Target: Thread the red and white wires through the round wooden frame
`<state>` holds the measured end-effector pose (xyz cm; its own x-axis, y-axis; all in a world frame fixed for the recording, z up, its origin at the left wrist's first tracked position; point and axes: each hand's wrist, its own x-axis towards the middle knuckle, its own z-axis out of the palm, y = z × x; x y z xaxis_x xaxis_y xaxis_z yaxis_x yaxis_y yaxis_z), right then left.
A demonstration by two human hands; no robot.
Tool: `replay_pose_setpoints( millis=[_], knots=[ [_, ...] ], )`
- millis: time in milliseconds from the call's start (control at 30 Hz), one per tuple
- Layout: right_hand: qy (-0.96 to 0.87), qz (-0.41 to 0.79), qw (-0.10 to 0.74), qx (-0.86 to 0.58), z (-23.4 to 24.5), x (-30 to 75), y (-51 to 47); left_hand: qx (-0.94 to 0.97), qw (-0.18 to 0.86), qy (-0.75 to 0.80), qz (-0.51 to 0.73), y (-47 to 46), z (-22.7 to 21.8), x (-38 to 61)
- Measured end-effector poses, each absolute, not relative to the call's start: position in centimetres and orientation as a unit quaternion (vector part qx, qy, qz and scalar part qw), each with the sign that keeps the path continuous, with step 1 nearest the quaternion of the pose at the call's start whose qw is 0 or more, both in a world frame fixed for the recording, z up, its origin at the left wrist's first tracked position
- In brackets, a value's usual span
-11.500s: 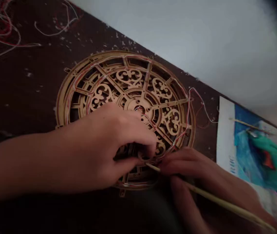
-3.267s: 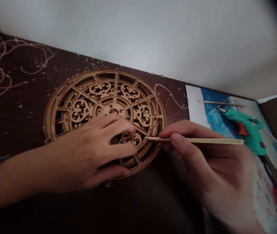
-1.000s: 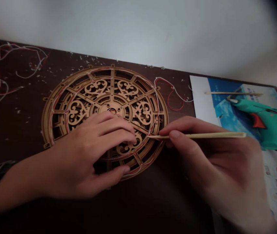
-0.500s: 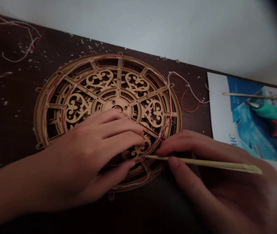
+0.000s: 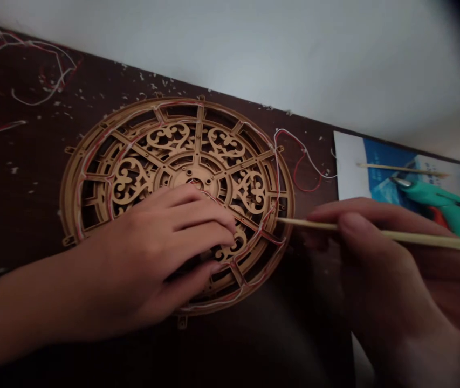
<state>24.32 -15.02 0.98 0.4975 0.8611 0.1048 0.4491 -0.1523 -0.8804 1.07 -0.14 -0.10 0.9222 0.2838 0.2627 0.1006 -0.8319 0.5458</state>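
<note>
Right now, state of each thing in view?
Left hand: resting on the disc, fingers spread, holding nothing visible.
Right hand: pinching the skewer.
Bamboo skewer: held, tip at the disc's right side.
Laser-cut wooden disc: lying flat, red and white wires along its rings.
Red-and-white wire loop: loose beyond the disc.
Hot glue gun: lying on a printed sheet, untouched.

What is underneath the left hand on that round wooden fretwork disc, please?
The left hand lies on the wooden fretwork disc; its scrollwork shows past the fingertips, but the part under the palm is covered.
</note>
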Motion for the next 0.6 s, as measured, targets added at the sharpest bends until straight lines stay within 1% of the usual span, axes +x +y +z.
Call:
replay_pose_setpoints(
  millis=[100,200,300,367,433,467,533,600],
  knots=[
    [-0.394,0.214,0.507,-0.736,0.6,24.1,-14.1,0.944,0.265,0.086,0.179,0.0,-0.2,1.0],
    [-0.400,0.201,0.528,-0.722,-0.3,24.3,-12.9,0.945,0.253,0.066,0.194,0.0,-0.4,0.9],
    [-0.417,0.174,0.504,-0.736,-1.6,25.2,-12.3,0.947,0.222,0.056,0.227,0.1,-0.3,0.6],
    [-0.428,0.168,0.475,-0.750,-2.5,25.7,-12.1,0.945,0.179,0.077,0.262,0.5,0.0,0.1],
    [-0.429,0.168,0.460,-0.759,-3.1,26.1,-12.0,0.939,0.109,0.156,0.286,1.6,0.7,-0.7],
    [-0.424,0.173,0.463,-0.759,-3.3,26.1,-11.9,0.932,0.068,0.218,0.283,2.4,1.2,-1.2],
    [-0.412,0.194,0.479,-0.751,-3.7,26.2,-11.6,0.899,0.005,0.370,0.234,4.3,2.2,-2.5],
    [-0.406,0.217,0.495,-0.737,-3.9,26.1,-11.3,0.859,-0.010,0.485,0.165,6.4,2.9,-3.8]
  ],
)
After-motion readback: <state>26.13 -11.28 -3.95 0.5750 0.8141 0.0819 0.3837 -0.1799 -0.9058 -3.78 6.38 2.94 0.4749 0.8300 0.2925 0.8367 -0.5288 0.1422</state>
